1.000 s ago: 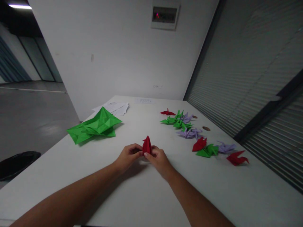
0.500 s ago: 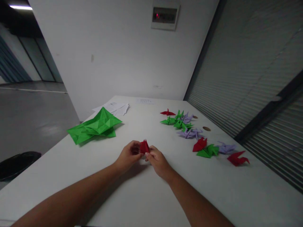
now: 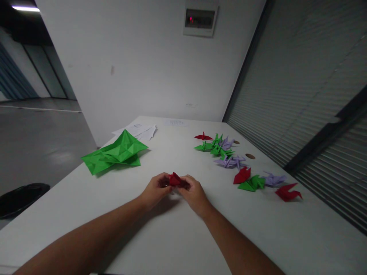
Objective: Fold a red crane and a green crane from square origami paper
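Red paper (image 3: 174, 179) partly hidden, bin (image 3: 24, 198) cropped, wall scribble (image 3: 190, 105) illegible

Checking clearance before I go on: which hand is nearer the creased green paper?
Left. The left hand is to the right of the creased green paper and closer to the camera; the right hand is farther right, across the red folded paper.

The red folded paper (image 3: 174, 179), upright 1 s ago, is now tipped lower.
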`<move>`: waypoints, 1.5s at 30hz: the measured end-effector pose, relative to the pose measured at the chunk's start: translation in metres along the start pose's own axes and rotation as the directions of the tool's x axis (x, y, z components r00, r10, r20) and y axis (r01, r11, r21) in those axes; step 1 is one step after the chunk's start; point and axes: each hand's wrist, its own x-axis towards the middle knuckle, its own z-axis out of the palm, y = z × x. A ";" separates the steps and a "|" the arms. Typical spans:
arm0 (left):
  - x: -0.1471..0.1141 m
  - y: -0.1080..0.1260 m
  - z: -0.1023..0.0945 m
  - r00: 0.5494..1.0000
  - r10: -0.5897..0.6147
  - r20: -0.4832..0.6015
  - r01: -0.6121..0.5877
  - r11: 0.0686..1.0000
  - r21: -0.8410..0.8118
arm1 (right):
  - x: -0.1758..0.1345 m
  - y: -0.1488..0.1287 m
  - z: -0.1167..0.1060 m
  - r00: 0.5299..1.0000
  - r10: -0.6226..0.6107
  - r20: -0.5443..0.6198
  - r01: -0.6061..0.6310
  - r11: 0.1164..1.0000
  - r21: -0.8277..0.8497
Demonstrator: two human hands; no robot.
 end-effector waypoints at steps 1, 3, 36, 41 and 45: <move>0.000 0.000 0.000 1.000 -0.003 -0.017 0.003 1.000 0.006 | 0.000 0.001 0.000 1.000 0.014 -0.013 -0.014 1.000 0.003; 0.000 0.000 -0.001 0.999 -0.012 -0.046 0.012 1.000 0.008 | 0.000 0.003 0.000 0.999 0.047 -0.024 -0.046 0.999 0.018; 0.005 -0.003 -0.004 1.000 0.004 -0.017 -0.005 0.999 -0.053 | 0.000 0.008 0.002 0.971 0.239 -0.024 -0.235 0.966 0.112; 0.001 -0.002 -0.003 0.999 0.031 -0.012 -0.031 0.998 -0.051 | 0.000 0.006 0.003 0.968 0.248 0.021 -0.248 0.950 0.189; 0.000 0.001 -0.001 0.999 0.037 -0.037 -0.039 0.998 -0.048 | 0.000 0.007 0.004 0.985 0.174 0.007 -0.169 0.948 0.271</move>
